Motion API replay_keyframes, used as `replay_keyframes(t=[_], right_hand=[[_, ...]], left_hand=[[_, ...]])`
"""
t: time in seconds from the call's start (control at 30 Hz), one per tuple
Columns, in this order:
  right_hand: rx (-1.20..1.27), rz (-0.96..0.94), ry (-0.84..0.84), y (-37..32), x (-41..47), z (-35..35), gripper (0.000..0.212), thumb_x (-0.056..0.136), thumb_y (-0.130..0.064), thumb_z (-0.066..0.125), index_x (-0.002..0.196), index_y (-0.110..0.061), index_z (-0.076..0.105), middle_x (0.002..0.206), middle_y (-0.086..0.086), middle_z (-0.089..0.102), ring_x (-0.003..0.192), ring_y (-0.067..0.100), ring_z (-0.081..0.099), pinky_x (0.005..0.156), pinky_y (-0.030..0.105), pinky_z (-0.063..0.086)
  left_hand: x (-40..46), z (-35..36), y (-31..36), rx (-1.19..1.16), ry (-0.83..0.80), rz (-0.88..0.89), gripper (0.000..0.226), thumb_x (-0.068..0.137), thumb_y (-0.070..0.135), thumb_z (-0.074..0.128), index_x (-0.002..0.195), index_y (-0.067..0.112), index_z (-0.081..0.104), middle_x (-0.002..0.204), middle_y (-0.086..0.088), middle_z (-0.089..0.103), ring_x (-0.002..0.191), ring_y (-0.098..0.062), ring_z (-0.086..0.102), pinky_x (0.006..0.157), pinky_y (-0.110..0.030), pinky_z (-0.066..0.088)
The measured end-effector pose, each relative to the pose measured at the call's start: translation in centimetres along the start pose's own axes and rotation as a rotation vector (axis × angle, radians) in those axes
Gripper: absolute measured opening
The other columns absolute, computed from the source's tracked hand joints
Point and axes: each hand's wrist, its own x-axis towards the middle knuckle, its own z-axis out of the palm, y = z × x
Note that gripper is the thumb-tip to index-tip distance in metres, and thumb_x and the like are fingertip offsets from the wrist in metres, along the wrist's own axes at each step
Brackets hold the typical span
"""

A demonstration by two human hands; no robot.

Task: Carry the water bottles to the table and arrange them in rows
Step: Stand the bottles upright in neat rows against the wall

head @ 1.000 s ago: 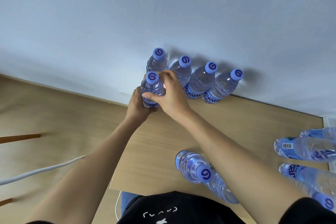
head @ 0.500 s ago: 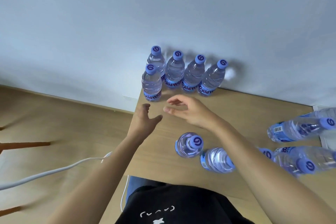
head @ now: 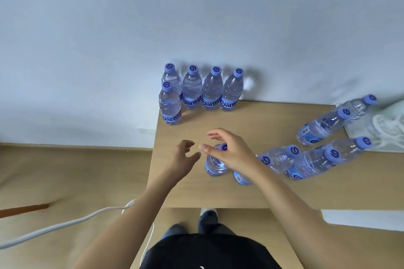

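Against the pale blue-grey wall (head: pixel 109 28) stands a light wooden table (head: pixel 273 192), its far edge touching the wall. Four bottles (head: pixel 213 90) stand upright in a row along that edge, side by side, and a fifth bottle (head: pixel 170 105) stands just in front of the leftmost one (all with blue caps and blue labels). More bottles (head: pixel 317 157) stand in a loose cluster on the right part of the table, near a white cloth (head: pixel 380 131) at the right edge.

Near the middle of the table one bottle (head: pixel 215 165) stands upright, with another (head: pixel 241 178) just beside it, half hidden by the right wrist. The right hand (head: pixel 229 150) hangs over the first bottle's cap, fingers loosely spread and thumb out; whether it touches the cap cannot be told. The left hand (head: pixel 183 157) is beside that bottle on its left, fingers lightly curled, thumb apart, holding nothing.

Below the table lies a wooden floor (head: pixel 65 170), with a white cable (head: pixel 65 225) running across it and a brown strip (head: pixel 24 209) at the left edge. The person's dark top (head: pixel 207 253), trouser legs and one shoe tip show at the near table edge.
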Motion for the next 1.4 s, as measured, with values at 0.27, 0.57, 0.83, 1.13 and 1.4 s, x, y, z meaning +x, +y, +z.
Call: replay_keyframes(t=[0.27,0.57,0.83,1.13,1.4], right_hand=[[0.221,0.034,0.610,1.1,-2.2,5.8,0.057,0.077,-0.017,0.084,0.124,-0.009,0.053,0.115,0.000,0.058,0.104,0.011,0.055,0.087,0.008,0.038],[0.472,0.170,0.902,1.0,-0.2,8.8,0.032,0.077,-0.017,0.084,0.090,-0.019,0.055,0.082,-0.011,0.060,0.070,-0.011,0.056,0.068,0.004,0.041],[0.446,0.197,0.630,0.8,0.4,6.2,0.017,0.072,0.003,0.071,0.072,-0.013,0.066,0.073,-0.009,0.067,0.070,0.006,0.061,0.068,0.022,0.049],[0.495,0.006,0.076,-9.0,-1.1,-1.1,0.009,0.063,-0.008,0.075,0.064,-0.017,0.073,0.082,0.013,0.074,0.074,0.018,0.065,0.067,0.027,0.053],[0.543,-0.076,-0.123,-17.3,-0.7,-6.0,0.011,0.061,-0.003,0.071,0.061,-0.014,0.073,0.085,0.016,0.075,0.086,0.029,0.068,0.072,0.030,0.057]], left_hand=[[-2.2,-2.5,-1.6,0.061,-0.030,0.036,0.032,0.092,0.024,0.065,0.122,0.016,0.057,0.125,0.006,0.057,0.111,-0.007,0.054,0.067,-0.008,0.038],[-3.8,-4.8,-4.6,0.059,-0.055,-0.008,0.033,0.091,0.022,0.066,0.121,0.013,0.058,0.120,0.005,0.059,0.114,-0.014,0.057,0.095,-0.034,0.048],[-3.0,-4.6,-3.2,0.057,-0.211,0.031,0.059,0.077,0.021,0.081,0.129,0.021,0.052,0.128,0.007,0.053,0.115,-0.007,0.049,0.078,-0.020,0.044],[-4.0,-5.7,3.0,-0.073,-0.440,0.240,0.081,0.061,0.015,0.093,0.128,0.033,0.052,0.119,0.015,0.065,0.114,-0.006,0.059,0.093,-0.023,0.050],[-6.7,-7.3,8.7,-0.378,-0.441,0.419,0.043,0.068,0.005,0.083,0.099,0.000,0.054,0.073,-0.004,0.065,0.061,-0.018,0.061,0.050,-0.027,0.045]])
